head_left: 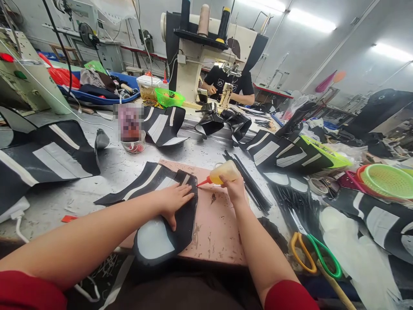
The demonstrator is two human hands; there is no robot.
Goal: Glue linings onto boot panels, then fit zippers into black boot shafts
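A black shoe-upper piece (185,219) with white backing patches lies on a pinkish board (216,228) in front of me. My left hand (172,200) rests flat on the piece, fingers stretched out and pointing right. In my right hand (234,185) is a glue bottle (228,171) of yellowish liquid, tilted so its red nozzle points left. The nozzle tip is at the right edge of the black piece, near my left fingertips; whether it touches is hard to tell. Thin black strips (253,183) lie just beyond my right hand.
Scissors (303,241) with orange and green handles lie at right. More black pieces (61,150) stand at left and right. Shiny black leather items (209,120) sit farther back. A person (247,86) works behind a sewing machine (187,56). Colander-like baskets (387,181) stand far right.
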